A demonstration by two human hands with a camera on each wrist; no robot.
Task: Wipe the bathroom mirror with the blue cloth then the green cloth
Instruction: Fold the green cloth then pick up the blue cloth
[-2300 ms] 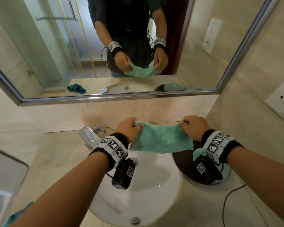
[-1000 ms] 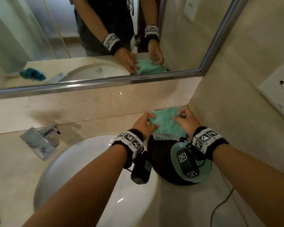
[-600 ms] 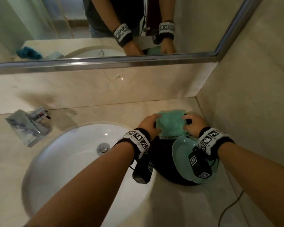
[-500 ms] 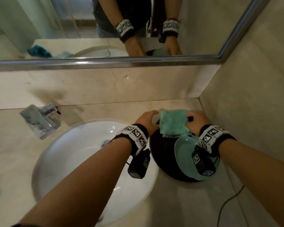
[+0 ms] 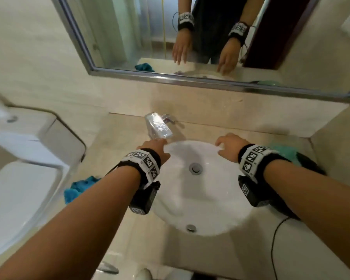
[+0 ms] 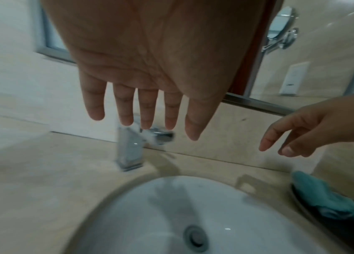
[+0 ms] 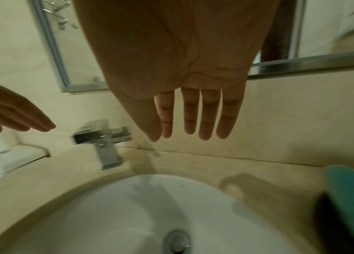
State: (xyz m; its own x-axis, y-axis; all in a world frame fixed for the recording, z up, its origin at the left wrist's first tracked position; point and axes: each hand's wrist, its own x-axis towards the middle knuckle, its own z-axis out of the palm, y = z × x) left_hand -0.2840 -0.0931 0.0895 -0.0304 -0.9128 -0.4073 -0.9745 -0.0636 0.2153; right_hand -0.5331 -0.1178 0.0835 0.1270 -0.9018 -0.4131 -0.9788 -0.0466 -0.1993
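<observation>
Both hands, left hand (image 5: 157,150) and right hand (image 5: 228,145), hover over the sink (image 5: 200,199) with fingers (image 6: 126,110) straight, holding nothing. Only the head view shows the blue cloth (image 5: 77,188) on the table (image 5: 119,134) left of the sink; the green cloth (image 6: 323,199) lies right of it.

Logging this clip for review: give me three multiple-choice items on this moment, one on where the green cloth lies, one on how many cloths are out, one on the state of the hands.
1. Where is the green cloth?
A. in the sink
B. on the dark bowl right of the sink
C. in the left hand

2. How many cloths lie on the counter?
A. one
B. two
C. three

3. The hands are:
A. both empty, fingers straight
B. both gripping a cloth
C. left on the tap

Key: 1 B, it lies on the dark bowl; 2 B, green cloth plus blue cloth; 3 A, left hand and right hand hold nothing.
</observation>
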